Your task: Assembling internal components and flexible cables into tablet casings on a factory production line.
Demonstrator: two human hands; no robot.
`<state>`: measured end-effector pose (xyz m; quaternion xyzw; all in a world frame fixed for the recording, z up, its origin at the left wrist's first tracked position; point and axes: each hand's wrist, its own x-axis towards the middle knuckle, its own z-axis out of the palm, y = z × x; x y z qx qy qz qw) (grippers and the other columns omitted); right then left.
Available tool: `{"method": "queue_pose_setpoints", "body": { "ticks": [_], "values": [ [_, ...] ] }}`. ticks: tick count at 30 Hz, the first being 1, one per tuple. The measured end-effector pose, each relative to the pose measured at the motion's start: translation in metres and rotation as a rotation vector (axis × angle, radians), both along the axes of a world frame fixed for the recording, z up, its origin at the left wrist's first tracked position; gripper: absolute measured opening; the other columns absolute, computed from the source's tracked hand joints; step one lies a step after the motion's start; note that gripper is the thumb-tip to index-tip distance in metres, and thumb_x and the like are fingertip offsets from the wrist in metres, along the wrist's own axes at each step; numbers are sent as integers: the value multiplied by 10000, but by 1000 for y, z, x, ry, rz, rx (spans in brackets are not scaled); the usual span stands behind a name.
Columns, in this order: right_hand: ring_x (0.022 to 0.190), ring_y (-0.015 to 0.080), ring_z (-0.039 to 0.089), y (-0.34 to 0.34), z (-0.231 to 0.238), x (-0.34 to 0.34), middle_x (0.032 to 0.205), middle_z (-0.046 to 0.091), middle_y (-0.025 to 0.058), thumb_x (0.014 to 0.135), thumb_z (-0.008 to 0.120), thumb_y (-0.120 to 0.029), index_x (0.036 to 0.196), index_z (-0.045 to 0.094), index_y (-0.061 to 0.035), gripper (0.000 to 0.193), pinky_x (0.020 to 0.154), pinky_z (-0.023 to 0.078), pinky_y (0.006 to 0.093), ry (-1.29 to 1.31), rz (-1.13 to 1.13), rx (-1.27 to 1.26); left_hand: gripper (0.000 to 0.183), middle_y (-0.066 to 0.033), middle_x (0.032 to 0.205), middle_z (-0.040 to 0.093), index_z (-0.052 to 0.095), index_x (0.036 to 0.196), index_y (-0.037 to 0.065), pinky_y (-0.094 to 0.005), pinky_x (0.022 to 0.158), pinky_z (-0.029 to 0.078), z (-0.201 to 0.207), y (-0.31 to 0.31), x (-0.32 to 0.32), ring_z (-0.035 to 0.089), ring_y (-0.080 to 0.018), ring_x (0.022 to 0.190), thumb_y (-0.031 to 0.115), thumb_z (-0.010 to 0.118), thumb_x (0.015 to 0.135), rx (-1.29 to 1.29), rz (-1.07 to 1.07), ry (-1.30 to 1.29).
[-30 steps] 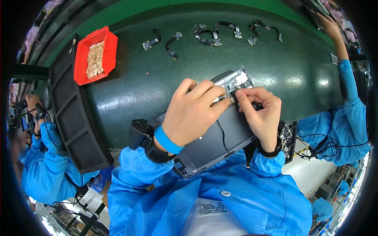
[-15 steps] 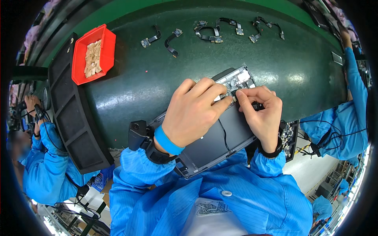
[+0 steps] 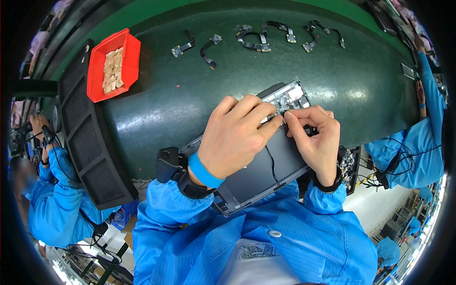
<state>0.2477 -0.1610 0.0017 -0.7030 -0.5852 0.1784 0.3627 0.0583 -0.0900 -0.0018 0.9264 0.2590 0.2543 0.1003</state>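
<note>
An opened grey electronic device (image 3: 247,183), flat and panel-like, lies tilted at the table's near edge. Small metal and white circuit parts (image 3: 295,92) fill its far end, and a thin black cable (image 3: 272,164) runs down its inner face. My left hand (image 3: 237,133) rests over the device palm down, its fingers curled toward those parts; the thumb and whatever it grips are hidden. Opposite it, my right hand (image 3: 316,133) pinches a small black part (image 3: 287,115) between thumb and forefinger, close to the left fingertips. The part is too small to name.
Several black flat cables with small boards (image 3: 263,47) lie along the table's far side. A red bin (image 3: 130,61) of tan pieces stands at left, beside a black compartmented tray (image 3: 88,137). Co-workers in blue sit left and right. A parts tray (image 3: 351,168) is at lower right.
My two hands stay at the same spot on the device, with only a slight shift. At the right, the co-worker's arm has moved, and a hand now shows at the table edge.
</note>
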Motion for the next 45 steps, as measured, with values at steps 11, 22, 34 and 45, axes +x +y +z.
{"method": "queue_pose_setpoints", "body": {
  "ticks": [11,22,34,45],
  "values": [
    [718,133,619,-2,2,3,689,741,-3,916,752,-169,877,773,-87,94,883,359,349,67,33,-73,359,72,1001,648,787,1049,194,-316,705,393,-1,-3,2,599,-134,953,64,696,727,-11,36,7],
    [825,134,713,-17,13,21,968,734,118,960,690,-10,1153,706,37,199,742,569,276,331,-105,41,271,32,1005,683,764,1029,156,-335,829,435,11,-9,7,627,-167,981,60,713,780,-25,51,51],
    [922,141,704,-28,1,64,1108,720,137,1028,604,-55,1303,594,59,297,802,530,239,555,-119,144,173,-69,1003,744,764,991,52,-338,840,504,7,-12,53,691,-247,935,123,759,833,-176,-212,-148],
    [991,150,688,-34,-14,78,1118,715,137,1006,640,-55,1256,644,60,275,897,530,266,515,-189,134,160,-41,949,704,752,964,46,-336,778,476,6,-10,61,645,-203,874,117,762,820,-16,-223,20]
  ]
}}
